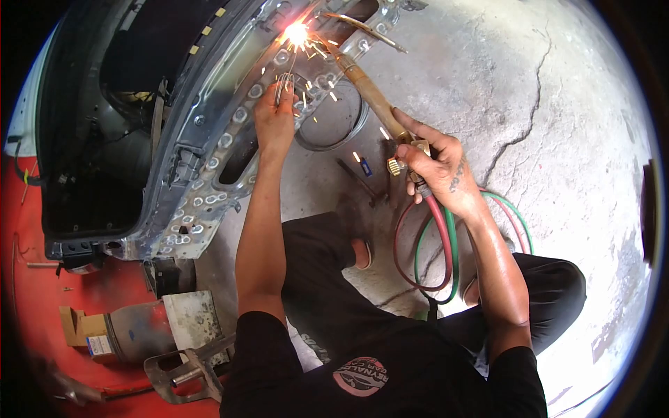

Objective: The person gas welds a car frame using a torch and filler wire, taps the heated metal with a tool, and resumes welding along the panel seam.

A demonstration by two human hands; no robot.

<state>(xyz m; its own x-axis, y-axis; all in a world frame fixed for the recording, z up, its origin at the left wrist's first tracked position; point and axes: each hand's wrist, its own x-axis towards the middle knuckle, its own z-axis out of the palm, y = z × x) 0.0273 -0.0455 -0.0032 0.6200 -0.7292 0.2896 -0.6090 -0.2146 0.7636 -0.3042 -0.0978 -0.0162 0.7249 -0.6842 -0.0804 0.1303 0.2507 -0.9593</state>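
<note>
My right hand (442, 164) is closed around the valve end of a brass gas torch (373, 94), from which red and green hoses (449, 244) hang. The torch tip points up and left at a bright glow with flying sparks on a grey metal car body panel (223, 139). Just below that glow, my left hand (275, 115) pinches a thin looped wire (284, 87) whose upper end runs into the light. Round weld marks line the panel beside my left hand.
On the concrete floor lie a wire coil (334, 129), a blue lighter (366, 166), a hammer (362, 182) and a rod (373, 31). Lower left, a cardboard box (87, 331), a grey cylinder (139, 331) and a metal bracket (185, 376) stand by a red surface.
</note>
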